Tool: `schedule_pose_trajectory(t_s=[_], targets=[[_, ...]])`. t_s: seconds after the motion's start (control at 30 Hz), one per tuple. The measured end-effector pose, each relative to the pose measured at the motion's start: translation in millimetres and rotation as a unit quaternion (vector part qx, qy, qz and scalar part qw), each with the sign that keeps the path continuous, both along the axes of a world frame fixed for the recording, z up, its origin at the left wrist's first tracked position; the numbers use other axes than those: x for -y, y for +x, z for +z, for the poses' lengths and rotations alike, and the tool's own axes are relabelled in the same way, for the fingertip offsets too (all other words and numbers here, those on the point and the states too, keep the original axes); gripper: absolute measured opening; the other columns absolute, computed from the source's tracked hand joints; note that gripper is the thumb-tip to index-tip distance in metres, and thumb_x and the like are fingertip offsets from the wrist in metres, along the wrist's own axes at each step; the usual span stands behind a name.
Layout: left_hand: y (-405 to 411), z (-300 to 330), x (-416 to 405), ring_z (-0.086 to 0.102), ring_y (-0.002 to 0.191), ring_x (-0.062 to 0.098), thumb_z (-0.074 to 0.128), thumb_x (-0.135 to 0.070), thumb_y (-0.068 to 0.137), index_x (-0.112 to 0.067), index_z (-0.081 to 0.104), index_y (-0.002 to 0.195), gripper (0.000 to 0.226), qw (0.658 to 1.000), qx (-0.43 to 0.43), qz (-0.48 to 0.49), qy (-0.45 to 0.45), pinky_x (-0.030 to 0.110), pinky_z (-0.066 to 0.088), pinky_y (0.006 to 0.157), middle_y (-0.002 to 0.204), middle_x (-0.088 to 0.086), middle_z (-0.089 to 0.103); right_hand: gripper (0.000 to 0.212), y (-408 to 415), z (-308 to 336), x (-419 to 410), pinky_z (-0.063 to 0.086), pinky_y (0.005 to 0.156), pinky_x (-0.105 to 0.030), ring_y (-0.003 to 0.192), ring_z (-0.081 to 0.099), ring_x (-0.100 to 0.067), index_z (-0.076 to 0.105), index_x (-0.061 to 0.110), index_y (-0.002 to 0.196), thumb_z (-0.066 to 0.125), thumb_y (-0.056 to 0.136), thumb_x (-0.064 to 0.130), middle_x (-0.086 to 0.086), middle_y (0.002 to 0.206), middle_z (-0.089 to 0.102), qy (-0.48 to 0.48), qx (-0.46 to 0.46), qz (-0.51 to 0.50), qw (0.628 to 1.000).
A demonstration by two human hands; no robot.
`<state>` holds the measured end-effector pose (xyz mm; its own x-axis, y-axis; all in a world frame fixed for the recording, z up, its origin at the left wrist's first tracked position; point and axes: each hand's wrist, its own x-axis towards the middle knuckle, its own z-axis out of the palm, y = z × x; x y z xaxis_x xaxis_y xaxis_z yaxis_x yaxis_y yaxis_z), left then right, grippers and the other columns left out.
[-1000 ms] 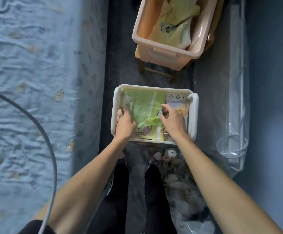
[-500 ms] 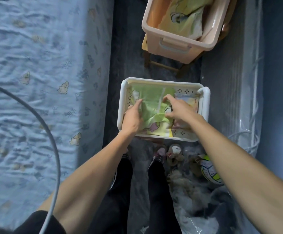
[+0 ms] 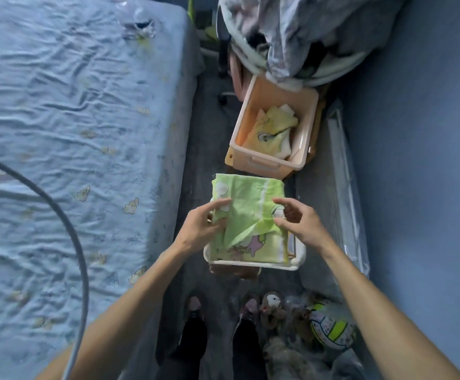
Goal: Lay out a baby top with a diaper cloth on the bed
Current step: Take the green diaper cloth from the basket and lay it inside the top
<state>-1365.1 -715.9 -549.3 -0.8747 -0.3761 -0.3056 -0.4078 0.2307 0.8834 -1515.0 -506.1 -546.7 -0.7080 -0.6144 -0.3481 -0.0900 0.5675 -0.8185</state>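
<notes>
Diaper cloth, green with cartoon prints and folded into a stack, sits over the white basket on the floor beside the bed; whether it is lifted clear of the basket or resting in it I cannot tell. Left-hand fingers pinch the stack's left edge, thumb on top and the others curled beneath. Right-hand fingers are spread and curved just above the stack's right edge, and I cannot tell whether they touch the fabric. The left hand and right hand reach in on bare forearms from the near side.

Past the basket's far edge stands a peach plastic bin with yellow baby clothes folded inside. Beyond it, a heap of laundry rests on a round frame. The bed, under a wrinkled blue sheet with small animal prints, runs along the left. Near the person's 2 feet lie a plush toy and a yellow-and-white ball.
</notes>
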Motion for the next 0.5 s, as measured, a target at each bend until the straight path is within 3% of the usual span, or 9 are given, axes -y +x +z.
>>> schedule_pose_trajectory(t_s=[0.07, 0.13, 0.2, 0.33, 0.5], targets=[[11, 42, 13, 0.067, 0.089, 0.022, 0.069, -0.01, 0.083, -0.036, 0.064, 0.112, 0.039, 0.999, -0.03, 0.003, 0.021, 0.036, 0.059, 0.08, 0.107, -0.006, 0.068, 0.038, 6, 43, 7, 0.045, 0.066, -0.013, 0.068, 0.052, 0.004, 0.064, 0.036, 0.113, 0.073, 0.08, 0.02, 0.021, 0.073, 0.054, -0.035, -0.009, -0.004, 0.999], [21, 86, 24, 0.066, 0.085, 0.02, 0.072, -0.01, 0.081, -0.036, 0.066, 0.105, 0.036, 0.998, -0.053, 0.015, 0.034, 0.035, 0.059, 0.08, 0.098, -0.002, 0.069, 0.038, 12, 87, 16, 0.048, 0.071, -0.015, 0.076, 0.056, 0.001, 0.064, 0.037, 0.112, 0.073, 0.08, 0.019, 0.017, 0.084, 0.059, -0.062, -0.02, 0.005, 0.998], [29, 133, 34, 0.065, 0.081, 0.017, 0.072, -0.007, 0.081, -0.027, 0.068, 0.105, 0.032, 0.996, -0.078, 0.018, 0.036, 0.034, 0.057, 0.079, 0.096, 0.004, 0.068, 0.037, 16, 133, 25, 0.051, 0.074, -0.017, 0.084, 0.06, -0.003, 0.064, 0.036, 0.112, 0.073, 0.081, 0.017, 0.009, 0.095, 0.063, -0.093, -0.021, 0.021, 0.995], [51, 233, 48, 0.064, 0.071, 0.001, 0.069, 0.004, 0.08, 0.002, 0.064, 0.114, 0.034, 0.989, -0.138, 0.029, 0.037, 0.016, 0.054, 0.069, 0.089, 0.005, 0.066, 0.033, 23, 227, 41, 0.052, 0.071, -0.016, 0.082, 0.061, -0.007, 0.068, 0.03, 0.109, 0.073, 0.08, 0.016, 0.001, 0.088, 0.064, -0.173, -0.01, 0.067, 0.983], [110, 347, 43, 0.056, 0.077, 0.013, 0.072, -0.001, 0.078, -0.004, 0.068, 0.109, 0.031, 0.97, -0.214, 0.113, -0.017, 0.018, 0.05, 0.068, 0.091, 0.009, 0.064, 0.041, 46, 332, 68, 0.05, 0.086, -0.041, 0.092, 0.063, -0.024, 0.067, 0.016, 0.113, 0.071, 0.073, 0.021, -0.014, 0.104, 0.068, -0.29, 0.013, 0.136, 0.947]])
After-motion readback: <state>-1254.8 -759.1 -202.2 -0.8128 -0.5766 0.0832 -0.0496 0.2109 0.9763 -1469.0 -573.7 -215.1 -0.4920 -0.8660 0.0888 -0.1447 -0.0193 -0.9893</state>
